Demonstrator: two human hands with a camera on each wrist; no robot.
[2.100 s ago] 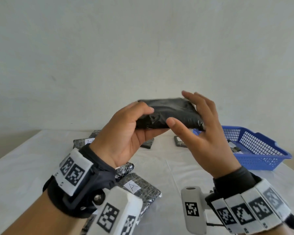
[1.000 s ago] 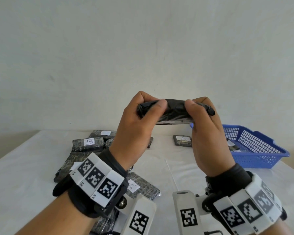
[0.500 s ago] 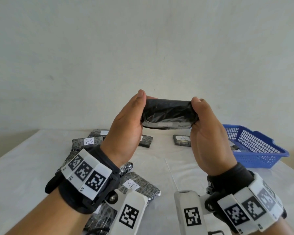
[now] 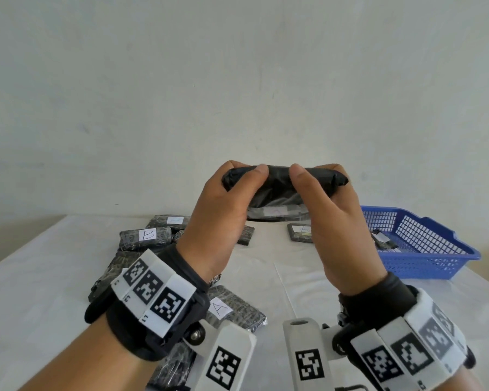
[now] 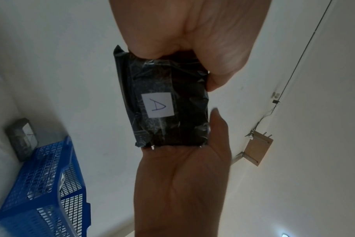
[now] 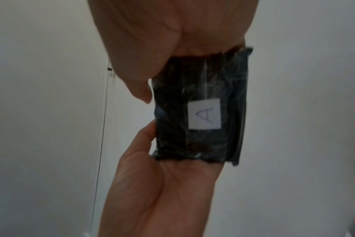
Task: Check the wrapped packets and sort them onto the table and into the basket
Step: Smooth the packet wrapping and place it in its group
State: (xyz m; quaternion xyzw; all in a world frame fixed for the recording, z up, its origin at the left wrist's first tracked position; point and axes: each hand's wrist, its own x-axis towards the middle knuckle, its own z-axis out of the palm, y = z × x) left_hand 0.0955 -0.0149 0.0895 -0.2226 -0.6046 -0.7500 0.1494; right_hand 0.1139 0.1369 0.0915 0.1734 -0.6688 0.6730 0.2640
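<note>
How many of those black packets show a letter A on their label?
3: the held packet, the far packet left of the basket, the near packet on the table. Some labels are unreadable or hidden.

wall: plain white point(image 4: 237, 80) | cable on wall point(image 5: 306, 41) | wooden bracket point(image 5: 257, 149)

One wrapped packet point(image 4: 283, 182) is seen raised in the air. At least seven more packets point(image 4: 146, 235) are counted on the table point(image 4: 40, 292). One further packet point(image 4: 383, 241) is counted in the single blue basket point(image 4: 424, 249) at its right edge.
</note>
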